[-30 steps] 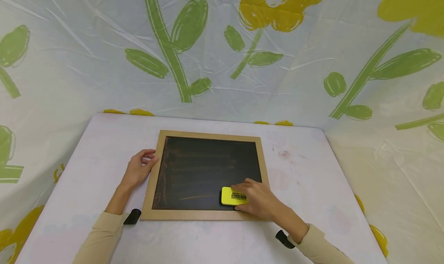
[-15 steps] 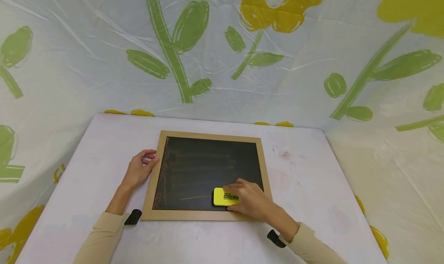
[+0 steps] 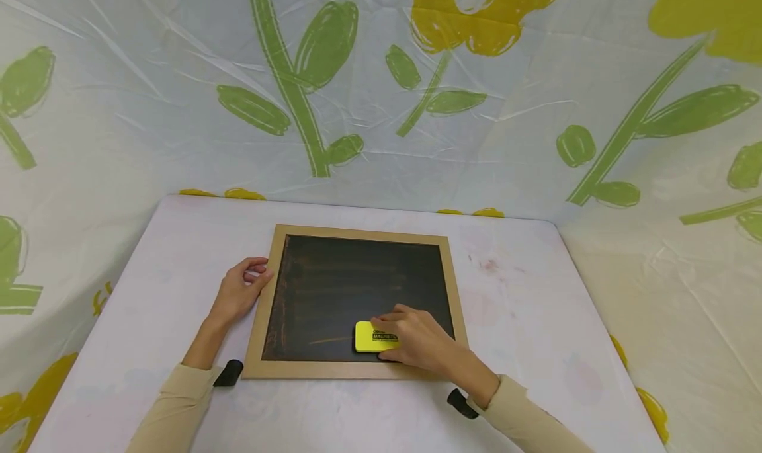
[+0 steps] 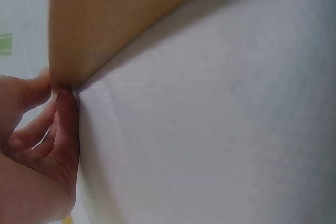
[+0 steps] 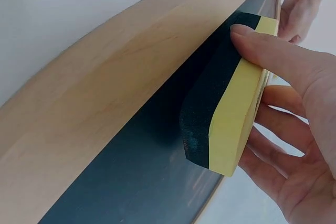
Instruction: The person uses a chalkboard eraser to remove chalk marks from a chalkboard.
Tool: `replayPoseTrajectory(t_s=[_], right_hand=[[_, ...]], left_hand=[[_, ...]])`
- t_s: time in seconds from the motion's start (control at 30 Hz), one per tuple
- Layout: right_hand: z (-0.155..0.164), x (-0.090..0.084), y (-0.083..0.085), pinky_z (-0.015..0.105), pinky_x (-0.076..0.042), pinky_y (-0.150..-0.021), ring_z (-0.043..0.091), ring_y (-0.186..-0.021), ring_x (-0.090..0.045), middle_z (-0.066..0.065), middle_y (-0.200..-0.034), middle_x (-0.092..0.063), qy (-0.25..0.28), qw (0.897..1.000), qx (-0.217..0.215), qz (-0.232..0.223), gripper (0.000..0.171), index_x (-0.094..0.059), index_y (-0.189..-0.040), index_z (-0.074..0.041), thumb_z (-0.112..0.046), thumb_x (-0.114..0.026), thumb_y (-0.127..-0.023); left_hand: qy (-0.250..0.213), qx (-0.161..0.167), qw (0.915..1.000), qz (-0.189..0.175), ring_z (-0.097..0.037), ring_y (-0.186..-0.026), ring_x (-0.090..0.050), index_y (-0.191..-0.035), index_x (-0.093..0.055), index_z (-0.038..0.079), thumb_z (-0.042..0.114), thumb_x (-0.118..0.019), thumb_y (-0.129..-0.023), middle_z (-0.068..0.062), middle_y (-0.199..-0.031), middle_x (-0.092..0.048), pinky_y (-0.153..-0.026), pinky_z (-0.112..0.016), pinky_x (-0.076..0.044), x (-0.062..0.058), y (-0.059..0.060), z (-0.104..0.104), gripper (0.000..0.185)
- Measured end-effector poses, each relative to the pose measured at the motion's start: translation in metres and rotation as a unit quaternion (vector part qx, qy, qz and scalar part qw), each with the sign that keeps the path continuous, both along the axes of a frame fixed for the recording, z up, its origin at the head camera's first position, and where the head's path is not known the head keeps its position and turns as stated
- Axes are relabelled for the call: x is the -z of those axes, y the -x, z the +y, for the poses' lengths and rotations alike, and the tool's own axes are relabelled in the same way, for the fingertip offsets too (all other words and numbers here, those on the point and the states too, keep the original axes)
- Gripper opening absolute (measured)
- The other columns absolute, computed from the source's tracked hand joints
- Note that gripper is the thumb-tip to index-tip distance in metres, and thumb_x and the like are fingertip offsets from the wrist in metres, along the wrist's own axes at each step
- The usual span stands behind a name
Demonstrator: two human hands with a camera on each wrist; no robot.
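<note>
A blackboard (image 3: 333,288) in a pale wooden frame lies flat on the table. My right hand (image 3: 419,340) grips a yellow and black eraser (image 3: 364,337) near the board's lower edge. In the right wrist view, the thumb lies along one long side of the eraser (image 5: 223,119), with the fingers on the other side. The eraser's dark face is towards the black surface. My left hand (image 3: 237,291) holds the frame's left edge between thumb and fingers, as the left wrist view shows. An orange chalk streak (image 3: 330,340) runs left of the eraser.
The white table (image 3: 512,294) surrounds the board. Faint smears and orange marks show on the board's left side and middle. Black wrist pieces (image 3: 228,373) sit by both sleeves. A flower-printed sheet (image 3: 381,155) hangs behind and at the sides.
My right hand has slid the eraser leftwards along the bottom of the board, and the right part of the orange streak is now covered or gone. The left hand stays put.
</note>
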State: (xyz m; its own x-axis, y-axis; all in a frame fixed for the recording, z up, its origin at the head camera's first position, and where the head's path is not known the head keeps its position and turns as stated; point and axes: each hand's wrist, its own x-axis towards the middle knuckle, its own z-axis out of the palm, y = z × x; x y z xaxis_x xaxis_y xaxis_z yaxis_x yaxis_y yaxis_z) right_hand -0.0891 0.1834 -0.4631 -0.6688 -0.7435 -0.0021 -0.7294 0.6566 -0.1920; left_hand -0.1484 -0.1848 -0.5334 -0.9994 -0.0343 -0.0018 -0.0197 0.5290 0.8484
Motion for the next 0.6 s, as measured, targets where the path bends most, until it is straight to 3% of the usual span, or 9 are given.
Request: replayPoseTrajectory(t_s=[0.6], right_hand=[[-0.029, -0.002, 0.002, 0.026, -0.055, -0.083, 0.018, -0.102, -0.064, 0.003, -0.124, -0.073, -0.011, 1.0, -0.019, -0.009, 0.058, -0.072, -0.131, -0.011, -0.04, -0.087, -0.083]], left_hand=[[-0.001, -0.003, 0.9999, -0.012, -0.031, -0.098, -0.059, -0.135, -0.058, -0.004, 0.023, -0.065, -0.103, -0.022, -0.117, -0.063, -0.079, -0.034, -0.047, -0.001, 0.001, 0.0, 0.042]])
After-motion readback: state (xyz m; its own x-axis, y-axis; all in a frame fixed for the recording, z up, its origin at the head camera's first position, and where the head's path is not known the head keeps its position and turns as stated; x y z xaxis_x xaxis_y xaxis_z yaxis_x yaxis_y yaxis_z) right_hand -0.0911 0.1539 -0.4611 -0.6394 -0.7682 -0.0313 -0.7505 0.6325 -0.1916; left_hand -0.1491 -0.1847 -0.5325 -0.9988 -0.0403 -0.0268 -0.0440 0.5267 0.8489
